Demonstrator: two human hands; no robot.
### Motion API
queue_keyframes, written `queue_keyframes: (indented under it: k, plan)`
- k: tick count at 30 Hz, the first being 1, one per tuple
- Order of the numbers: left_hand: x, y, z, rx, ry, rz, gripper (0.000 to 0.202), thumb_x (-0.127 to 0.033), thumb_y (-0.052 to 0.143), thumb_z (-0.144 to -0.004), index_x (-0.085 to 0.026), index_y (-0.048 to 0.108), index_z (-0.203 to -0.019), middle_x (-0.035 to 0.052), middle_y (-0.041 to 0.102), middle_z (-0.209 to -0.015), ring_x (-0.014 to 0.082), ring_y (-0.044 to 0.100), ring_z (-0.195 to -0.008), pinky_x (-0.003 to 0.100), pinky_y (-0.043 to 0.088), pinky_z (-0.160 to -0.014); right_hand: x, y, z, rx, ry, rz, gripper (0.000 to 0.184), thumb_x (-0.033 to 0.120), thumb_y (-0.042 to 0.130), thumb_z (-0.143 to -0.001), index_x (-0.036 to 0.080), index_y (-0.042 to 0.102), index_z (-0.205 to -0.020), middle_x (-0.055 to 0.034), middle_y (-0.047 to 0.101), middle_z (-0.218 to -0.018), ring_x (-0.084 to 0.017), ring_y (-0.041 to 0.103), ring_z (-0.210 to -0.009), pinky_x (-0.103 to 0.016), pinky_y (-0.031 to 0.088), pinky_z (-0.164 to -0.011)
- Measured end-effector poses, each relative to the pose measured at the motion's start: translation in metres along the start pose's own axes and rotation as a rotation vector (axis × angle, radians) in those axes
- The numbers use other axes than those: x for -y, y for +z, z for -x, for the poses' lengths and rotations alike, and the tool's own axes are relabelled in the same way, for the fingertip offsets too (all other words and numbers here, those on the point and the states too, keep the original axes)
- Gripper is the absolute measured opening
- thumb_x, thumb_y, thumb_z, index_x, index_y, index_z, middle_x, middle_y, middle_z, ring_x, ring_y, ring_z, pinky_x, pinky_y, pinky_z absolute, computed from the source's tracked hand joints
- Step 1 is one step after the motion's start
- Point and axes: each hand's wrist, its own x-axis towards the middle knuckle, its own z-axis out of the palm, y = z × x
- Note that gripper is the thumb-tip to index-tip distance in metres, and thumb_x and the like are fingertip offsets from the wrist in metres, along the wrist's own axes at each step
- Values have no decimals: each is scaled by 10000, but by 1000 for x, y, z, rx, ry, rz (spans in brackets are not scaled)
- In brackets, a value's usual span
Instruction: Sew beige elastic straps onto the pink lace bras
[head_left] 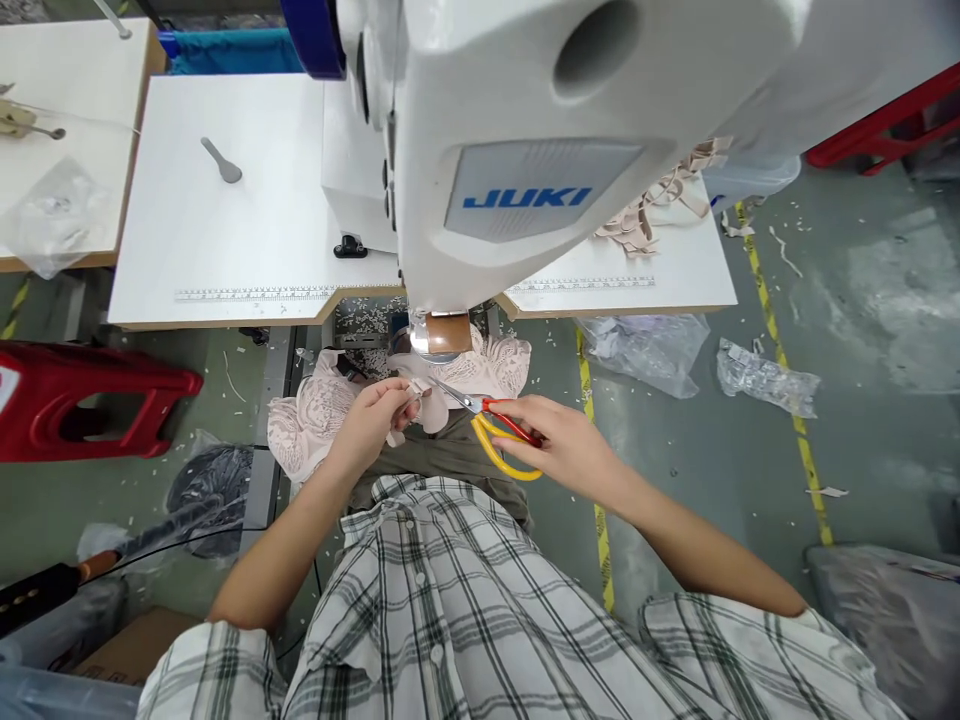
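Observation:
A pale pink lace bra [319,412] hangs under the sewing machine's head [439,290], its cups spread to both sides above my lap. My left hand [382,412] is closed in a pinch on a narrow strap end of the bra. In my right hand [559,440] are scissors [491,415] with one red and one yellow handle, my fingers in and around the loops. The blades point left toward the pinched strap, close to my left fingertips. Whether the blades touch the fabric I cannot tell.
The white machine table [240,200] has a ruler strip along its front edge. Beige straps [637,225] lie in a heap at its right. A red stool [90,400] stands at left. Plastic bags [645,345] and scraps lie about the floor.

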Motion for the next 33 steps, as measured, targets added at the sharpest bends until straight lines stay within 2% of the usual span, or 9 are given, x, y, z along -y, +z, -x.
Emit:
queue_keyframes:
  k: [3,6,9,12,18,25,29,33]
  plan:
    - [1,-4,0,-9,-1,120,285,-404,677,-803,-163,605,-669,-44,423,-563,70,337,-499,219,287,-487,0,0,6,-31,56,-101,364,337,656,-845,283,603,-1201,-41,635,-878,-170,568,-638,-325,492,-578]
    - [2,-5,0,-60,10,140,344,-457,760,-744,-158,605,-676,-42,467,-566,63,366,-500,213,302,-492,4,6,4,-17,36,-150,459,318,695,-781,280,569,-1220,-70,648,-1025,-181,588,-694,-335,506,-600]
    - [2,-4,1,-84,33,85,354,-471,760,-759,-159,610,-684,-16,566,-618,64,434,-522,206,345,-512,9,12,-5,-9,2,-147,482,314,699,-763,269,568,-1224,-85,657,-1120,-203,622,-774,-350,521,-652]
    - [0,-3,3,-94,61,-15,327,-458,723,-800,-154,633,-716,-2,611,-655,77,492,-564,204,400,-562,14,17,-18,6,8,-124,489,330,712,-760,250,588,-1227,-86,669,-1106,-217,635,-824,-357,527,-694]
    - [-6,-5,5,-130,85,-197,290,-409,643,-853,-155,616,-715,2,630,-687,93,523,-601,211,426,-601,19,17,-32,61,53,-160,419,379,676,-844,274,616,-1245,-52,674,-1133,-157,612,-745,-301,512,-657]
    - [-3,-4,6,-148,110,-245,350,-457,612,-893,-155,609,-715,-4,600,-676,93,501,-599,209,390,-567,14,12,-30,75,67,-173,375,399,650,-893,281,655,-1249,-24,667,-910,-150,589,-713,-291,481,-680]
    - [-1,0,7,-173,145,-142,339,-410,627,-887,-161,571,-663,-28,530,-612,88,481,-595,208,392,-593,6,6,-11,38,107,-174,379,423,620,-913,309,653,-1273,-21,650,-868,-144,561,-679,-282,460,-636]
    - [1,2,5,-171,113,70,304,-384,644,-862,-161,567,-669,-45,484,-578,70,414,-537,192,337,-526,-14,-21,1,21,208,-83,377,464,624,-895,311,682,-1235,-25,656,-839,-150,560,-643,-284,449,-590]
